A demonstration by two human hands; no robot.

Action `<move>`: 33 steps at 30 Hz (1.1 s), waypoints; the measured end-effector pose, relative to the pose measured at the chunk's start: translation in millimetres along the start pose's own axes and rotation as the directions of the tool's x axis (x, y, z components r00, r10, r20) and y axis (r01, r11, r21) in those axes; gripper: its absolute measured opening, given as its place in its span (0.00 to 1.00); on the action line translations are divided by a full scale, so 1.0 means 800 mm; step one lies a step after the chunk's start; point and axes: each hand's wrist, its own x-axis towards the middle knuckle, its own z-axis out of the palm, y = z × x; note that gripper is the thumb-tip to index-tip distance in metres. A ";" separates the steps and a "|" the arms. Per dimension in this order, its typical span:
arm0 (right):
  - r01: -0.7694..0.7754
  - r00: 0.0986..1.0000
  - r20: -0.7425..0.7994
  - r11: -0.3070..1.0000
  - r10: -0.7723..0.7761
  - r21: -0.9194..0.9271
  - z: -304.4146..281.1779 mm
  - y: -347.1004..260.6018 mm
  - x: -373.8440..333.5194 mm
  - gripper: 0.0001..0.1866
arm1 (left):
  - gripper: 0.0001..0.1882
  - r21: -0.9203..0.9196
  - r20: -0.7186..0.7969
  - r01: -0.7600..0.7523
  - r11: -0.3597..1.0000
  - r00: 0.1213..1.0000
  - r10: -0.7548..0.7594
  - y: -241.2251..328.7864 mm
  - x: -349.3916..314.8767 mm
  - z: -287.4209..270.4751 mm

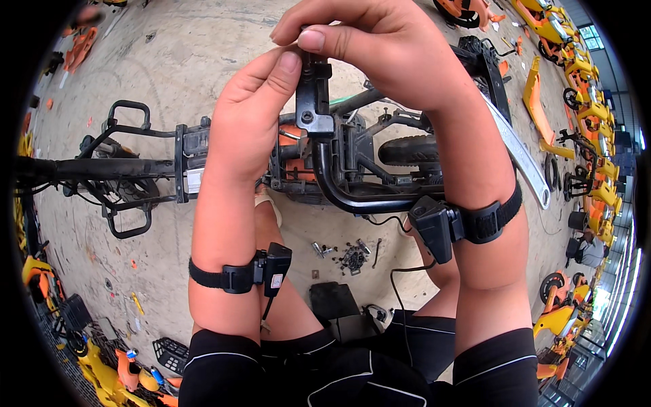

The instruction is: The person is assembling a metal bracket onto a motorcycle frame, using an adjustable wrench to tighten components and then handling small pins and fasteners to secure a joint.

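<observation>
A black bent metal tube [352, 201] rises in front of me, with a bolted bracket [314, 115] near its upper end. My left hand [254, 108] is closed at that upper end, its thumb pressed along the near side. From the right, my right hand [363, 47] curls over the same end, thumb against the fingers of the left. The fingertips and the very tip of the tube are partly hidden. Below and behind lies a stripped scooter frame [196, 142] with a black tyre [409, 150]; the tube's lower run passes in front of it.
Loose bolts and small metal parts [352, 259] lie on the concrete floor between my legs, near a black pad [332, 298]. A long silver bar [519, 156] leans at the right. Yellow scooters [586, 142] line the right side; orange and yellow panels [122, 370] crowd the lower left.
</observation>
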 end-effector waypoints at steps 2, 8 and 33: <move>-0.114 0.993 0.025 0.993 0.113 0.016 -0.004 -0.005 -0.002 0.11 | 0.18 0.019 -0.021 -0.003 1.000 1.000 0.003 -0.003 0.000 0.002; -0.159 0.987 -0.035 0.987 0.158 -0.032 -0.006 -0.012 -0.004 0.13 | 0.18 0.141 -0.041 -0.100 0.985 0.993 0.107 -0.006 0.003 0.004; -0.117 0.993 0.022 0.984 0.116 0.130 0.001 -0.008 0.004 0.12 | 0.16 0.134 -0.015 -0.073 0.988 0.997 0.076 -0.003 0.002 -0.002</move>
